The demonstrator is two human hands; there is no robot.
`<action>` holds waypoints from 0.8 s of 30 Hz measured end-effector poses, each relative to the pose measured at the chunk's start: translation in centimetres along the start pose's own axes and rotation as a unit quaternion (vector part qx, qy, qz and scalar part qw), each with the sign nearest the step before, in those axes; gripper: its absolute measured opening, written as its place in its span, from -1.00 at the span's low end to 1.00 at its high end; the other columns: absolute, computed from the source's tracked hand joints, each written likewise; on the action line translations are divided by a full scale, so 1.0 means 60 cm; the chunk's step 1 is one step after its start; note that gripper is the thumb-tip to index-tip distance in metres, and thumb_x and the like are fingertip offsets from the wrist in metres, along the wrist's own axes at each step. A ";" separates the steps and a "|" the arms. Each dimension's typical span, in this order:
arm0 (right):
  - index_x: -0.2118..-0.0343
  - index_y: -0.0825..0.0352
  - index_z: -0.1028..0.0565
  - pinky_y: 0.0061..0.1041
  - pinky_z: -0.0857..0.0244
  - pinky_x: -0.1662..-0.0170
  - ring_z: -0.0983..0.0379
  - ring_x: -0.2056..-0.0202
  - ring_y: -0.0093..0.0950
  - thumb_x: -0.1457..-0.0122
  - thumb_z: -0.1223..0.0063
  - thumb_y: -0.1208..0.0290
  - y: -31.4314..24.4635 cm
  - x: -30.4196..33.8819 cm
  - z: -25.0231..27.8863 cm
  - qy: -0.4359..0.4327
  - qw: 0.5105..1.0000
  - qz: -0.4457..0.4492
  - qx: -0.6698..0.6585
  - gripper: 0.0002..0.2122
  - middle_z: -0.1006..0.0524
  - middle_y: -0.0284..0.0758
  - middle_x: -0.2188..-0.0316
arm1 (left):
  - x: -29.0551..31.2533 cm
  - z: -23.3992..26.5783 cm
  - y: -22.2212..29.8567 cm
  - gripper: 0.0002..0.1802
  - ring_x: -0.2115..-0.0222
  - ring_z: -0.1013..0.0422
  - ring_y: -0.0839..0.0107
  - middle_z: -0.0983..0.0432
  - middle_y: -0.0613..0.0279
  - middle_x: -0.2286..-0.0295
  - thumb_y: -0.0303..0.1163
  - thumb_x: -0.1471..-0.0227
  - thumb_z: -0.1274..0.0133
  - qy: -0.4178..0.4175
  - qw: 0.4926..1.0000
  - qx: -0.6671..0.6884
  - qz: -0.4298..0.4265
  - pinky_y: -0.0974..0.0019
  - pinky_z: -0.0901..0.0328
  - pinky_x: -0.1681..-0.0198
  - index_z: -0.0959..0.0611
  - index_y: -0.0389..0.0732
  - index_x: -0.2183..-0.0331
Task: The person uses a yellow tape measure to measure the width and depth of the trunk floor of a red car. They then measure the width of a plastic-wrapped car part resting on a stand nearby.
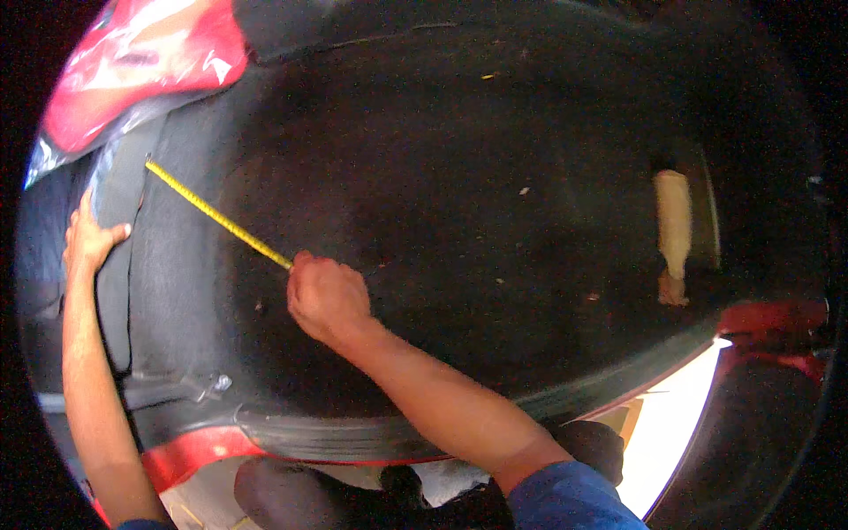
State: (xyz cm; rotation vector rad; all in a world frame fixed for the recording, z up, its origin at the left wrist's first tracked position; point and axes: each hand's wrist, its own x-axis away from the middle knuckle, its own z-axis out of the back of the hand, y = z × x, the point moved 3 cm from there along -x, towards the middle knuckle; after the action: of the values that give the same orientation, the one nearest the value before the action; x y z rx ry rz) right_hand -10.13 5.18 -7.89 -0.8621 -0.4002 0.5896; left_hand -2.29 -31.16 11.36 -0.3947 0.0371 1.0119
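My right hand (329,297) is closed around the near end of a yellow tape measure (212,212); its case is hidden in my fist. The extended blade slants up to the left, its hooked tip near the inner edge of a grey side panel (124,177). Against that panel rests my left hand (89,238), thumb out to the side and fingers stretched upward, with nothing seen in it. Both hands are over the dark carpeted floor (442,203) of what looks like a car's boot.
A red object in clear plastic (150,71) lies at the far left. The black sill (344,437) and red bodywork (203,450) run along the near side. At the right is a tan elongated shape (675,221) that I cannot identify. Small bits of debris dot the carpet.
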 end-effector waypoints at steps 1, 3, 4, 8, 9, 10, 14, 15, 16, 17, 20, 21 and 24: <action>0.37 0.37 -0.48 0.01 -0.41 0.28 -0.54 0.39 0.03 -0.19 0.12 0.34 0.010 0.002 0.007 0.015 1.000 0.003 -0.008 -0.80 -0.58 -0.02 0.46 | -0.001 -0.004 0.003 0.25 -0.17 -0.24 -0.03 -0.24 0.00 -0.18 -0.13 0.37 -0.42 0.000 1.000 -0.028 0.011 -0.10 -0.19 -0.17 -0.06 0.15 -0.31; 0.37 0.36 -0.47 0.01 -0.41 0.28 -0.53 0.39 0.03 -0.19 0.11 0.34 0.031 0.005 0.020 0.022 1.000 0.009 -0.005 -0.81 -0.57 -0.03 0.45 | -0.005 -0.012 0.016 0.27 -0.16 -0.25 -0.03 -0.24 -0.01 -0.18 -0.14 0.37 -0.43 -0.005 0.999 -0.019 0.039 -0.12 -0.19 -0.16 -0.04 0.15 -0.31; 0.37 0.36 -0.46 0.00 -0.41 0.29 -0.53 0.39 0.03 -0.18 0.11 0.34 0.043 0.006 0.026 0.019 1.000 0.011 0.005 -0.81 -0.58 -0.03 0.44 | -0.006 -0.014 0.028 0.28 -0.16 -0.25 -0.03 -0.23 -0.01 -0.19 -0.14 0.37 -0.44 -0.009 0.999 -0.014 0.050 -0.13 -0.19 -0.16 -0.03 0.14 -0.31; 0.39 0.37 -0.45 0.01 -0.40 0.30 -0.53 0.38 0.03 -0.18 0.10 0.33 0.075 0.013 0.049 0.047 0.998 -0.007 0.042 -0.81 -0.58 -0.04 0.43 | 0.014 -0.022 0.071 0.25 -0.15 -0.27 -0.01 -0.24 0.02 -0.19 -0.16 0.32 -0.43 -0.052 0.992 -0.022 0.108 -0.19 -0.20 -0.14 -0.02 0.11 -0.31; 0.40 0.35 -0.45 0.01 -0.39 0.30 -0.52 0.39 0.03 -0.19 0.09 0.32 0.079 0.015 0.058 0.068 0.998 0.001 0.017 -0.81 -0.57 -0.06 0.44 | 0.021 -0.015 0.081 0.22 -0.15 -0.27 -0.02 -0.24 0.02 -0.19 -0.17 0.29 -0.41 -0.042 0.994 -0.010 0.097 -0.19 -0.21 -0.13 -0.03 0.10 -0.31; 0.40 0.35 -0.45 0.01 -0.39 0.30 -0.52 0.39 0.03 -0.19 0.09 0.32 0.081 0.022 0.069 0.111 0.994 -0.006 0.017 -0.81 -0.57 -0.06 0.46 | 0.027 -0.009 0.088 0.19 -0.15 -0.27 -0.02 -0.25 0.03 -0.19 -0.18 0.26 -0.39 -0.046 0.995 -0.019 0.087 -0.19 -0.21 -0.12 -0.04 0.09 -0.31; 0.39 0.32 -0.45 0.01 -0.36 0.31 -0.50 0.40 0.03 -0.22 0.08 0.28 0.086 0.068 0.107 0.200 0.976 -0.076 -0.033 -0.80 -0.55 -0.06 0.49 | 0.047 0.003 0.095 0.07 -0.11 -0.31 -0.04 -0.29 0.03 -0.14 -0.20 0.22 -0.36 -0.006 0.997 -0.038 0.068 -0.17 -0.25 -0.09 -0.11 0.07 -0.26; 0.39 0.31 -0.45 0.01 -0.35 0.32 -0.50 0.40 0.03 -0.23 0.08 0.28 0.087 0.085 0.118 0.224 0.968 -0.099 -0.049 -0.80 -0.55 -0.06 0.49 | 0.048 0.000 0.095 0.02 -0.08 -0.33 -0.05 -0.31 0.03 -0.12 -0.20 0.21 -0.35 0.002 0.997 -0.037 0.071 -0.16 -0.27 -0.07 -0.15 0.05 -0.23; 0.40 0.32 -0.45 0.01 -0.35 0.32 -0.49 0.40 0.03 -0.23 0.08 0.27 0.085 0.103 0.126 0.227 0.967 -0.108 -0.037 -0.79 -0.55 -0.06 0.50 | 0.046 -0.003 0.096 -0.03 -0.06 -0.35 -0.07 -0.33 0.03 -0.10 -0.20 0.20 -0.35 0.011 0.996 -0.036 0.076 -0.15 -0.28 -0.05 -0.18 0.04 -0.20; 0.40 0.32 -0.45 0.01 -0.34 0.32 -0.49 0.40 0.03 -0.23 0.08 0.26 0.083 0.128 0.135 0.241 0.964 -0.108 -0.025 -0.78 -0.55 -0.06 0.51 | 0.044 -0.008 0.095 -0.07 -0.04 -0.37 -0.08 -0.36 0.04 -0.07 -0.20 0.20 -0.34 0.021 0.996 -0.036 0.082 -0.14 -0.30 -0.04 -0.21 0.02 -0.17; 0.41 0.32 -0.46 0.00 -0.34 0.33 -0.49 0.40 0.03 -0.23 0.07 0.25 0.090 0.193 0.178 0.246 0.960 -0.131 0.017 -0.77 -0.54 -0.06 0.52 | 0.043 -0.024 0.101 -0.25 0.06 -0.45 -0.08 -0.43 0.05 0.02 -0.22 0.14 -0.29 0.093 0.991 -0.059 0.071 -0.09 -0.37 0.05 -0.30 -0.02 -0.08; 0.41 0.32 -0.47 0.00 -0.34 0.33 -0.49 0.40 0.03 -0.23 0.07 0.24 0.093 0.212 0.191 0.243 0.959 -0.144 0.030 -0.77 -0.54 -0.06 0.52 | 0.047 -0.030 0.108 -0.32 0.12 -0.49 -0.05 -0.45 0.07 0.06 -0.22 0.09 -0.25 0.147 0.984 -0.088 0.044 -0.06 -0.40 0.11 -0.32 -0.04 -0.05; 0.41 0.33 -0.52 -0.11 -0.35 0.35 -0.52 0.42 -0.05 -0.21 0.05 0.23 0.106 0.258 0.223 0.261 0.957 -0.127 0.017 -0.74 -0.54 -0.07 0.53 | 0.052 -0.036 0.124 -0.53 0.29 -0.56 0.02 -0.50 0.11 0.18 -0.26 -0.04 -0.08 0.265 0.954 -0.138 0.003 0.05 -0.47 0.28 -0.36 -0.09 0.02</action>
State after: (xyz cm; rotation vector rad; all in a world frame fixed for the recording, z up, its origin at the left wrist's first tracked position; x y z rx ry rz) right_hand -7.60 26.01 -3.62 -0.8806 -0.0149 0.1167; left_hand -6.45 -25.86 6.42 -0.9164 0.3840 0.8949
